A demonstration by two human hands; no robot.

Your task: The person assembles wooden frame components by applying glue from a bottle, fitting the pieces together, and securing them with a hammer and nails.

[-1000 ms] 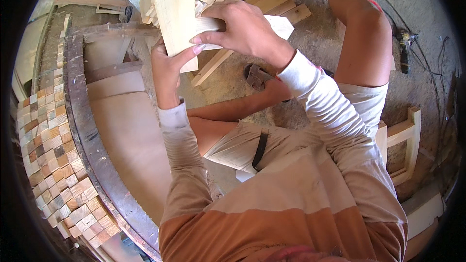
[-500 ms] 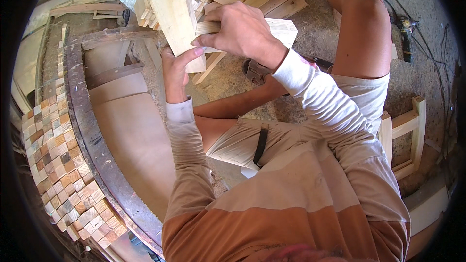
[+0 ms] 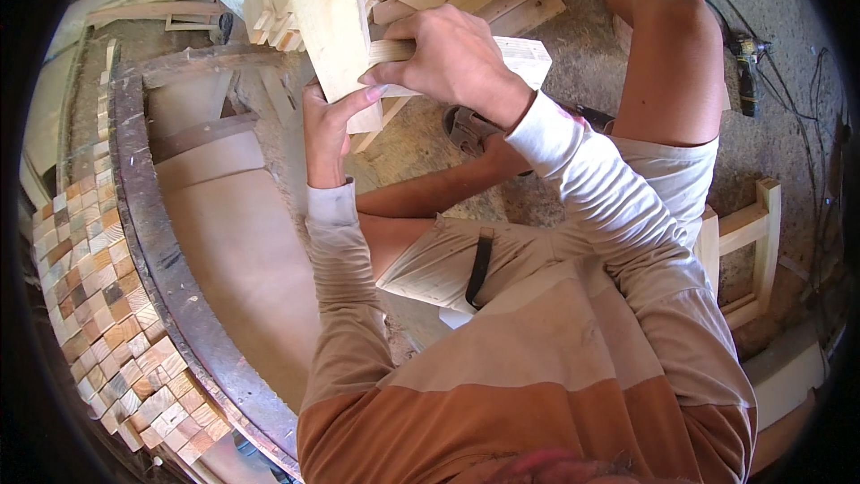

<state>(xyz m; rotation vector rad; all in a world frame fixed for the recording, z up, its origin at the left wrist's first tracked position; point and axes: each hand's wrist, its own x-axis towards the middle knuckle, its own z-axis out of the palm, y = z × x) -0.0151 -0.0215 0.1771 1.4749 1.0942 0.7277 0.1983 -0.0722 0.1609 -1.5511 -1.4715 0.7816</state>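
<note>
both grips on wood plank (image 3: 330, 22): l hand (image 3: 330, 130) under, r hand (image 3: 452, 58) clamping side.

One head-worn fisheye view looks steeply down, close over the person's chest and lap, facing the plank (image 3: 331, 27) ahead and the curved block-covered table (image 3: 98, 305) on the left.

Both arms reach forward, sleeves drawn down to the wrists. The left hand (image 3: 330, 130) is raised upright, palm turned inward, thumb spread out toward the other hand and fingers pressed flat. The right hand (image 3: 452, 58) comes in from the right, knuckles up, fingers curled tight in a grip, wrist bent slightly downward.
</note>
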